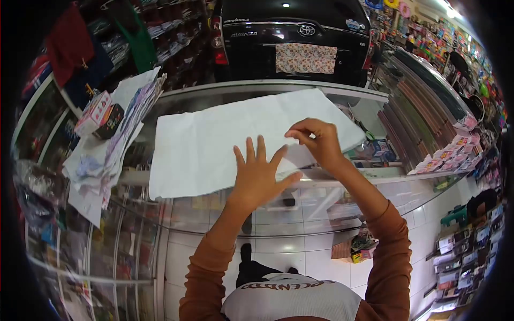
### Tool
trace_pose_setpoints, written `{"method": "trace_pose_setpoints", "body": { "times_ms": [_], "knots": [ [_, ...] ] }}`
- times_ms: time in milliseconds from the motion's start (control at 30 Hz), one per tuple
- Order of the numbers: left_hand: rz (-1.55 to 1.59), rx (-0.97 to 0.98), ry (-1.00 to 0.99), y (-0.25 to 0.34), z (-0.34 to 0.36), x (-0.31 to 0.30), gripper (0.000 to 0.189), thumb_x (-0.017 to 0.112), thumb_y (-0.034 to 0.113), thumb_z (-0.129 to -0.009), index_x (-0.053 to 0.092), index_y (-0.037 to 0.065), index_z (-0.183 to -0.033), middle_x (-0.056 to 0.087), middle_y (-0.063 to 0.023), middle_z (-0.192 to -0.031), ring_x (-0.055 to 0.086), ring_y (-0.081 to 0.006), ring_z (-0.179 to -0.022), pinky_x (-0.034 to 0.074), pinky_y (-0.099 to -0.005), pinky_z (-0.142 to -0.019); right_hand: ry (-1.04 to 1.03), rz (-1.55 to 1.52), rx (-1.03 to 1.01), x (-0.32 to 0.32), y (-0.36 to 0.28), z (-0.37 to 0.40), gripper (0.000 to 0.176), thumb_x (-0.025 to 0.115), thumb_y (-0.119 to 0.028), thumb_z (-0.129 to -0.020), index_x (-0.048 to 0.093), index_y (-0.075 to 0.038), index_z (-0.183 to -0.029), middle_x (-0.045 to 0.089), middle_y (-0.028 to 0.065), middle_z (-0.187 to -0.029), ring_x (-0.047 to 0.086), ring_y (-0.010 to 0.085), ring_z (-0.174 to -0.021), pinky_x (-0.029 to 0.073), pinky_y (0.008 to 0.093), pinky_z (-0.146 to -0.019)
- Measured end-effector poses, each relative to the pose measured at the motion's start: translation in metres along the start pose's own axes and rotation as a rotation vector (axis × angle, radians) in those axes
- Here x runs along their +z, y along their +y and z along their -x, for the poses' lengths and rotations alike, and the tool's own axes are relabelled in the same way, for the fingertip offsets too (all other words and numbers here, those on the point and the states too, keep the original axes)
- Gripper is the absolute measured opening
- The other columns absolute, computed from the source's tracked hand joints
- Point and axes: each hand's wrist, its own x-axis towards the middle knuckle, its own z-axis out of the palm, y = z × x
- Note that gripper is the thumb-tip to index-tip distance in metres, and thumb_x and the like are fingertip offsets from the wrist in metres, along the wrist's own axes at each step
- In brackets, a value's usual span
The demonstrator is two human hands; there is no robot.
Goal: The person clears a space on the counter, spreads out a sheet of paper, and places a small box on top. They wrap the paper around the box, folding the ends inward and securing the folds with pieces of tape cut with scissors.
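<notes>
The left hand [257, 174] lies palm down, fingers spread wide over the near part of a large white rectangular paper-like sheet [209, 142], gripping nothing. Just beside it, the right hand [322, 143] is curled, thumb and forefinger drawn close together over the sheet; whether they pinch its edge cannot be told. Handling it well seems to call for flat, steady pressure from the left palm and a light touch from the right fingertips, so the sheet neither creases nor slides on the glass-topped counter [380, 173] beneath it. A greyish patch between the hands could be a raised flap or a shadow. Beyond the sheet's right corner, small packets [381, 148] are hard to make out. The black car [246, 53] past the counter is cut off at the top.
</notes>
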Motion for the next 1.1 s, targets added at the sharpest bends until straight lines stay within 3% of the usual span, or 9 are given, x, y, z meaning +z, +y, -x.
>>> {"method": "trace_pose_setpoints", "body": {
  "times_ms": [33, 267, 300, 467, 533, 600, 833, 967, 1100],
  "knots": [
    [0.003, -0.055, 0.028, 0.014, -0.002, 0.0, 0.076, 0.045, 0.07, -0.085, 0.045, 0.016, -0.14, 0.027, -0.0338, -0.145, 0.019, -0.0522, -0.137, 0.01, -0.0659, -0.108, 0.07, -0.009, -0.076, -0.011, 0.001, 0.008, 0.009, 0.069, -0.001, -0.081, 0.068, 0.0, -0.09, 0.068, 0.009, -0.082, 0.064, 0.0132, -0.067, 0.05, 0.0248, -0.061],
    [0.093, -0.191, 0.02, 0.055, -0.023, 0.011, 0.083, 0.049, 0.07, -0.082, 0.047, 0.007, -0.135, 0.032, -0.0335, -0.143, 0.023, -0.0489, -0.137, 0.01, -0.0655, -0.109, 0.242, -0.098, 0.059, -0.099, -0.007, 0.104, 0.035, 0.049, 0.016, -0.083, 0.063, 0.001, -0.111, 0.07, 0.0124, -0.094, 0.07, 0.0186, -0.089, 0.055, 0.0272, -0.078],
    [0.101, -0.193, 0.029, 0.059, -0.027, 0.013, 0.092, 0.05, 0.071, -0.081, 0.044, -0.004, -0.134, 0.033, -0.034, -0.142, 0.024, -0.0481, -0.137, 0.012, -0.0629, -0.11, 0.245, -0.09, 0.119, -0.11, -0.006, 0.126, 0.031, 0.054, 0.012, -0.085, 0.062, 0.001, -0.112, 0.07, 0.0123, -0.095, 0.069, 0.0172, -0.09, 0.055, 0.0267, -0.078],
    [0.083, -0.282, 0.118, 0.092, -0.044, 0.025, 0.102, 0.05, 0.071, -0.081, 0.039, -0.019, -0.129, 0.036, -0.035, -0.139, 0.03, -0.0429, -0.136, 0.018, -0.0526, -0.113, 0.38, 0.0, 0.55, -0.143, 0.022, 0.267, 0.015, 0.068, 0.0, -0.084, 0.066, 0.004, -0.098, 0.07, 0.0096, -0.09, 0.066, 0.0121, -0.08, 0.051, 0.0242, -0.074],
    [-0.064, -0.25, 0.271, 0.083, -0.047, 0.046, 0.096, 0.051, 0.067, -0.084, 0.039, -0.016, -0.129, 0.045, -0.0337, -0.132, 0.043, -0.0404, -0.127, 0.027, -0.0479, -0.11, 0.456, -0.008, 0.668, -0.155, 0.043, 0.324, 0.011, 0.07, -0.002, -0.082, 0.067, 0.003, -0.092, 0.07, 0.0065, -0.083, 0.065, 0.011, -0.076, 0.05, 0.0233, -0.071],
    [0.07, -0.292, 0.025, 0.094, -0.047, 0.016, 0.085, 0.051, 0.067, -0.083, 0.047, -0.003, -0.131, 0.044, -0.0244, -0.139, 0.039, -0.0369, -0.132, 0.025, -0.0514, -0.109, 0.5, 0.076, 0.751, -0.169, 0.067, 0.379, 0.01, 0.071, -0.006, -0.083, 0.067, 0.001, -0.088, 0.068, 0.0049, -0.077, 0.063, 0.0095, -0.072, 0.049, 0.0224, -0.068],
    [-0.065, -0.218, 0.247, 0.078, -0.042, 0.042, 0.05, 0.047, 0.05, -0.093, 0.059, 0.012, -0.123, 0.055, -0.0141, -0.131, 0.049, -0.03, -0.124, 0.037, -0.0378, -0.102, 0.448, 0.371, 0.929, -0.204, 0.193, 0.544, 0.02, 0.069, -0.02, -0.086, 0.066, -0.002, -0.079, 0.059, 0.0029, -0.06, 0.048, 0.0074, -0.048, 0.04, 0.0276, -0.043],
    [-0.022, -0.341, 0.246, 0.081, -0.042, 0.041, 0.05, 0.048, 0.051, -0.092, 0.059, 0.014, -0.124, 0.057, -0.0098, -0.13, 0.05, -0.0277, -0.123, 0.037, -0.0362, -0.101, 0.29, 0.336, 0.714, -0.197, 0.278, 0.6, 0.011, 0.066, -0.012, -0.084, 0.066, -0.002, -0.08, 0.06, 0.0044, -0.063, 0.056, 0.0122, -0.056, 0.045, 0.0284, -0.052],
    [0.011, -0.319, 0.206, 0.063, -0.039, 0.047, 0.047, 0.044, 0.046, -0.095, 0.056, 0.014, -0.128, 0.055, -0.0062, -0.132, 0.048, -0.0224, -0.126, 0.034, -0.0311, -0.103, 0.119, 0.213, 0.781, -0.185, 0.355, 0.647, 0.006, 0.062, -0.006, -0.081, 0.065, -0.003, -0.086, 0.064, 0.0108, -0.069, 0.063, 0.0195, -0.064, 0.048, 0.0327, -0.058]
  ]
}}
